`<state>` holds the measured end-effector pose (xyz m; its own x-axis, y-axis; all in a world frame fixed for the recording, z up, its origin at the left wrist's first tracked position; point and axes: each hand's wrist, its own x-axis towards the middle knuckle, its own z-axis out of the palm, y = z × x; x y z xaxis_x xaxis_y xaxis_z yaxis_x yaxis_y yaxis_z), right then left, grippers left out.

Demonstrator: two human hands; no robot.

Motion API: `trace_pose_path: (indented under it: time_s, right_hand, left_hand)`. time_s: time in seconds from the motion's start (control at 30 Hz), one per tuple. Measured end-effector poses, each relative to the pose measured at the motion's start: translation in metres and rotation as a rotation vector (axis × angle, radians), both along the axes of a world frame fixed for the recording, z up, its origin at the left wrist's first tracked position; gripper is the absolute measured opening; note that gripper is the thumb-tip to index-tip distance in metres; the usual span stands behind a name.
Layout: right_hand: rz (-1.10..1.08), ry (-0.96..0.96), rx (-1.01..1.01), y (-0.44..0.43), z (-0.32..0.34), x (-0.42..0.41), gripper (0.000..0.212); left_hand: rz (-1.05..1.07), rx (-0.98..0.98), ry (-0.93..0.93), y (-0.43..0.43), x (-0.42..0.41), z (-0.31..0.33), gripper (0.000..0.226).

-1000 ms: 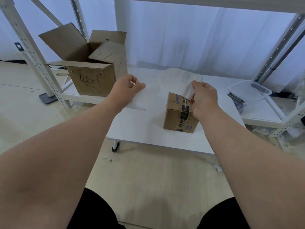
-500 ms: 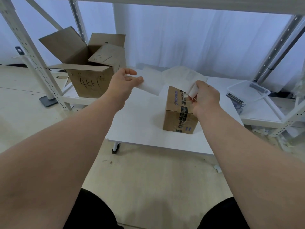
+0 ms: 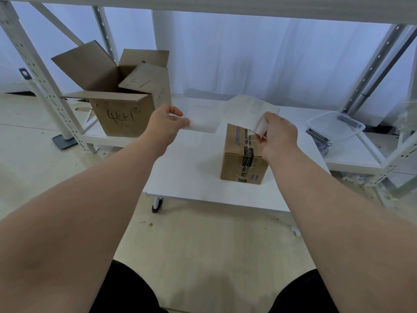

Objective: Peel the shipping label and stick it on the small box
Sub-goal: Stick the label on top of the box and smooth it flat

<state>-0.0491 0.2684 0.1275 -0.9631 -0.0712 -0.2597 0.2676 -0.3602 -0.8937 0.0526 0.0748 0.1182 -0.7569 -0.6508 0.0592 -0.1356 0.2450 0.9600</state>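
Two white sheets (image 3: 244, 111) pinched above small taped brown box (image 3: 241, 161).

1. Two cardboard boxes – one small box (image 3: 244, 154), taped shut; one large open box (image 3: 121, 96).
2. Two white sheets – backing sheet (image 3: 203, 125), shipping label (image 3: 246, 111).
3. One clear plastic tray (image 3: 336, 126).
4. Two hands (image 3: 165, 124) (image 3: 278, 134).

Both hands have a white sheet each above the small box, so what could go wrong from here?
The thin white label sheet in the right hand curls at its pinched corner and could fold onto itself. Held above the taped brown cardboard box, it may land crooked or creased. The white backing strip in the left hand could brush it.
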Motion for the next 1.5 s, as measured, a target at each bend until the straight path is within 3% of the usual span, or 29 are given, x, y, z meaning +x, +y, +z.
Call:
trace_pose_path:
  time_s: [0.4, 0.5, 0.63, 0.83, 0.9, 1.0, 1.07, 1.2, 1.3, 1.4, 1.5]
  right_hand:
    - [-0.047, -0.031, -0.023, 0.008, -0.009, -0.011, 0.014]
    - [0.005, 0.009, 0.023, 0.007, -0.013, -0.013, 0.013]
    - [0.102, 0.037, -0.073, -0.001, -0.013, -0.014, 0.01]
    - [0.1, 0.048, -0.104, -0.007, -0.02, -0.017, 0.012]
    - [0.095, 0.05, -0.104, -0.006, -0.02, -0.019, 0.014]
    - [0.108, 0.042, -0.102, -0.007, -0.02, -0.024, 0.014]
    - [0.116, 0.055, -0.065, -0.01, -0.018, -0.029, 0.014]
    - [0.121, 0.102, 0.056, -0.015, -0.021, -0.038, 0.013]
    - [0.144, 0.129, 0.134, -0.017, -0.03, -0.041, 0.01]
    - [0.148, 0.145, 0.159, -0.016, -0.038, -0.042, 0.009]
    - [0.134, 0.161, 0.179, -0.013, -0.041, -0.045, 0.01]
  left_hand:
    - [0.087, -0.246, -0.241, -0.028, 0.01, -0.029, 0.017]
    - [0.081, -0.245, -0.226, -0.03, 0.009, -0.03, 0.014]
    - [0.051, -0.151, -0.196, -0.027, 0.007, -0.033, 0.005]
    - [-0.022, -0.103, -0.229, -0.028, -0.001, -0.039, 0.023]
    - [-0.081, -0.204, -0.284, -0.027, -0.005, -0.043, 0.032]
    - [-0.246, -0.702, -0.576, -0.026, -0.01, -0.055, 0.054]
    - [-0.34, -0.887, -0.723, -0.025, -0.013, -0.066, 0.067]
    - [-0.438, -0.891, -0.77, -0.021, -0.017, -0.091, 0.077]
    - [-0.44, -0.934, -0.733, -0.016, -0.017, -0.103, 0.073]
    - [-0.496, -1.055, -0.811, -0.014, -0.019, -0.115, 0.069]
    - [-0.532, -1.052, -0.857, -0.012, -0.021, -0.121, 0.06]
